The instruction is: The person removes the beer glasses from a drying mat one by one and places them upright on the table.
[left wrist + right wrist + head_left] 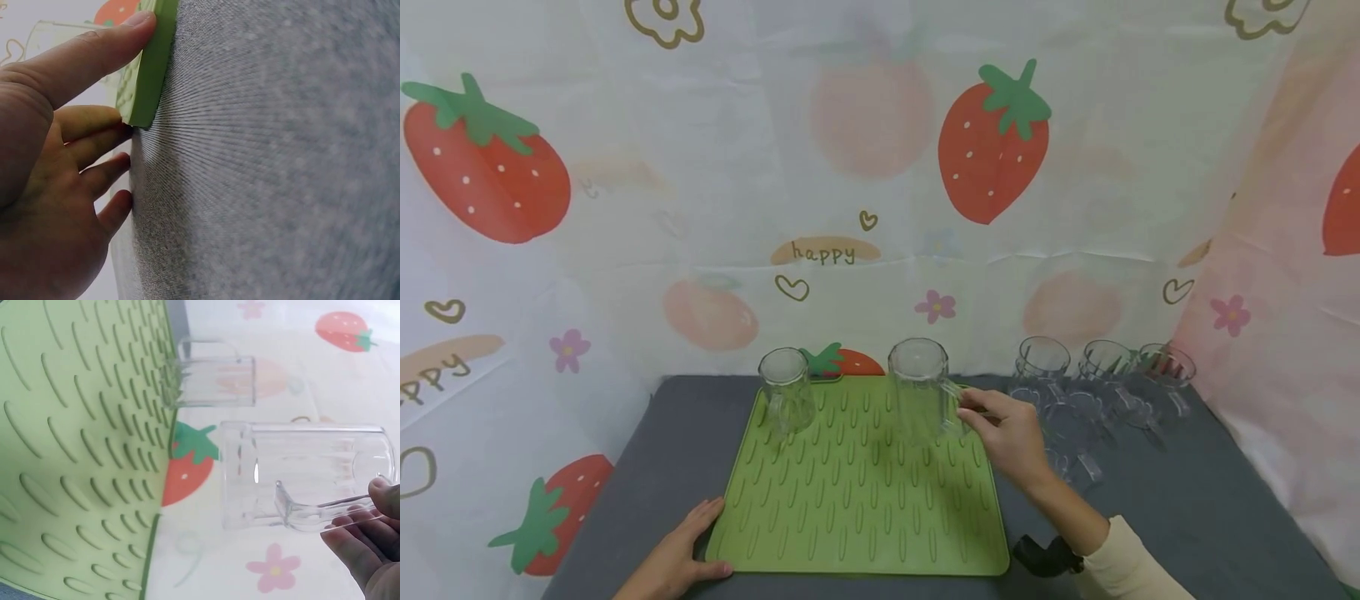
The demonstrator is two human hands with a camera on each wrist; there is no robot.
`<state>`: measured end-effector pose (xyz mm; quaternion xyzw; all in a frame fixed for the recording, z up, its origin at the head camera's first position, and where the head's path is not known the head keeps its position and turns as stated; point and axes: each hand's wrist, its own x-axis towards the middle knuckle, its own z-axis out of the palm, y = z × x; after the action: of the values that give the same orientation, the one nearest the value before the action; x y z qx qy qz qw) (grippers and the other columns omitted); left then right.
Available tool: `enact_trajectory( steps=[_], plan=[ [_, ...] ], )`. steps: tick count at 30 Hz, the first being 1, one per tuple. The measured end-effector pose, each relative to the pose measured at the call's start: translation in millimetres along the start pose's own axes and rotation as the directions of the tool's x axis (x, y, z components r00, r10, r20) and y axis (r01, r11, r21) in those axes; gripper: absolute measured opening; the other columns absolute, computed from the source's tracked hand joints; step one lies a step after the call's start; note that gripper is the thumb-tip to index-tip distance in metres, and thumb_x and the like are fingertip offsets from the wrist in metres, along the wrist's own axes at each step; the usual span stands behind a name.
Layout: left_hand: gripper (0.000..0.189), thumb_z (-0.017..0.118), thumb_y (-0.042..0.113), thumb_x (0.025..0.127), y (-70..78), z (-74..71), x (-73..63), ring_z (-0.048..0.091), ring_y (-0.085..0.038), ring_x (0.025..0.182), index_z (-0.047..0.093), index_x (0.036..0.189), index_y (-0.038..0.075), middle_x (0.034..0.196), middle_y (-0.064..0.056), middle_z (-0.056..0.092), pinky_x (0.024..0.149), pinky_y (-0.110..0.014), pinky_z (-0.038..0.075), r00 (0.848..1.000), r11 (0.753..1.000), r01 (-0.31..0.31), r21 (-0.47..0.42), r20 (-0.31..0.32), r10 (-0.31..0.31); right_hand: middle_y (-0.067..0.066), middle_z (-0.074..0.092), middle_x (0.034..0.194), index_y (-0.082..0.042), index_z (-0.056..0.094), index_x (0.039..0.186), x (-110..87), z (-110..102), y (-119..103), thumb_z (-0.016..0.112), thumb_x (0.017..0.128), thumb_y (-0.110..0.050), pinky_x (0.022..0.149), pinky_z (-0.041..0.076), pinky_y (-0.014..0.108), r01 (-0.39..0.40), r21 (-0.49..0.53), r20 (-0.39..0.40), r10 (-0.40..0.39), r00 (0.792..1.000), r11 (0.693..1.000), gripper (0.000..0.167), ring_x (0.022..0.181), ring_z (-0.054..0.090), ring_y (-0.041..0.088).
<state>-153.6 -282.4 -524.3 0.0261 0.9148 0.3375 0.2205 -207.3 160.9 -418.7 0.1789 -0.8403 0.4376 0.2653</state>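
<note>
By its handle, my right hand (1011, 433) grips a clear glass mug (917, 396) over the back right of a green ridged mat (850, 517). The right wrist view has this mug (306, 472) upright, its base raised off the mat (75, 450). A second glass mug (786, 392) stands on the mat's back left corner. My left hand (681, 550) lies at the front left corner of the mat. In the left wrist view its thumb (100, 56) touches the mat's edge (153, 69), with the other fingers fairly straight alongside.
Several more clear glass mugs (1105, 375) stand close together on the grey cloth-covered table (1210, 517) at the right. A printed sheet (715, 208) with strawberries hangs behind the table and at both sides. A black device (1048, 557) sits at my right wrist.
</note>
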Motion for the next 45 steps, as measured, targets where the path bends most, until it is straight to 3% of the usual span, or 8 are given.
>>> enact_trajectory(
  steps=[16,22,31,36,38,40,43,45],
  plan=[
    [0.101,0.083,0.035,0.075,1.1,-0.7,0.3,0.019,-0.056,0.140,0.029,0.150,-0.006,0.154,-0.036,0.020,0.103,-0.069,0.033,1.000,1.000,0.016,0.011,-0.008,-0.016,0.008,0.075,0.093,-0.004,0.075,0.103,5.4,-32,-17,0.074,0.083,-0.001,0.072,0.056,0.015,-0.038,0.011,-0.037,0.038,0.999,0.999,0.020,0.081,0.070,0.013],
    [0.102,0.083,0.036,0.074,1.9,-1.0,1.3,0.018,-0.056,0.141,0.029,0.150,-0.005,0.154,-0.036,0.019,0.103,-0.069,0.032,0.999,0.999,0.034,0.008,-0.006,-0.034,0.007,0.075,0.092,-0.004,0.075,0.102,6.1,-37,-18,0.074,0.083,-0.002,0.073,0.055,0.012,-0.012,0.013,-0.042,0.012,0.999,1.000,0.020,0.081,0.069,0.010],
    [0.103,0.084,0.037,0.073,2.6,-0.4,0.3,0.018,-0.056,0.141,0.030,0.150,-0.005,0.155,-0.036,0.019,0.103,-0.069,0.032,0.999,0.999,0.039,0.005,-0.009,-0.039,0.009,0.075,0.093,-0.002,0.075,0.104,4.2,-39,-18,0.074,0.081,0.001,0.074,0.053,0.008,0.015,0.008,-0.046,-0.015,0.999,1.000,0.023,0.082,0.071,0.018],
    [0.102,0.084,0.036,0.074,1.9,0.4,-0.2,0.018,-0.056,0.141,0.030,0.150,-0.006,0.154,-0.036,0.021,0.103,-0.069,0.032,1.000,1.000,0.023,0.015,-0.007,-0.023,0.007,0.075,0.090,-0.003,0.075,0.101,5.2,-42,-18,0.076,0.078,0.004,0.073,0.052,0.007,0.099,-0.011,-0.048,-0.100,0.994,0.995,0.023,0.078,0.071,0.016],
    [0.101,0.083,0.036,0.075,1.7,0.7,-0.4,0.019,-0.056,0.140,0.030,0.149,-0.006,0.153,-0.037,0.021,0.103,-0.069,0.032,1.000,1.000,0.014,0.021,-0.009,-0.014,0.007,0.075,0.088,-0.002,0.075,0.100,6.4,-44,-17,0.077,0.075,0.006,0.072,0.053,0.008,0.180,-0.039,-0.044,-0.181,0.982,0.983,0.026,0.077,0.071,0.017],
    [0.100,0.083,0.035,0.075,1.4,1.0,-0.4,0.019,-0.056,0.141,0.031,0.149,-0.006,0.154,-0.037,0.022,0.103,-0.069,0.032,1.000,1.000,0.012,0.019,-0.013,-0.012,0.008,0.074,0.088,-0.001,0.075,0.099,7.8,-45,-17,0.079,0.071,0.008,0.070,0.054,0.010,0.288,-0.088,-0.037,-0.292,0.956,0.954,0.030,0.074,0.071,0.017],
    [0.099,0.083,0.034,0.075,1.5,1.2,-0.7,0.019,-0.056,0.140,0.031,0.149,-0.006,0.153,-0.037,0.022,0.103,-0.069,0.032,1.000,1.000,0.007,0.020,-0.015,-0.007,0.009,0.074,0.088,0.001,0.075,0.100,9.8,-48,-17,0.081,0.065,0.009,0.063,0.053,0.013,0.438,-0.171,-0.013,-0.447,0.894,0.882,0.036,0.071,0.070,0.017],
    [0.100,0.083,0.035,0.075,1.8,1.0,-0.6,0.019,-0.056,0.140,0.031,0.149,-0.006,0.153,-0.037,0.021,0.103,-0.069,0.032,1.000,1.000,0.009,0.021,-0.014,-0.008,0.010,0.073,0.089,0.002,0.074,0.101,11.2,-49,-18,0.080,0.069,0.005,0.058,0.052,0.015,0.509,-0.213,0.007,-0.519,0.855,0.834,0.032,0.069,0.068,0.016]
  ],
)
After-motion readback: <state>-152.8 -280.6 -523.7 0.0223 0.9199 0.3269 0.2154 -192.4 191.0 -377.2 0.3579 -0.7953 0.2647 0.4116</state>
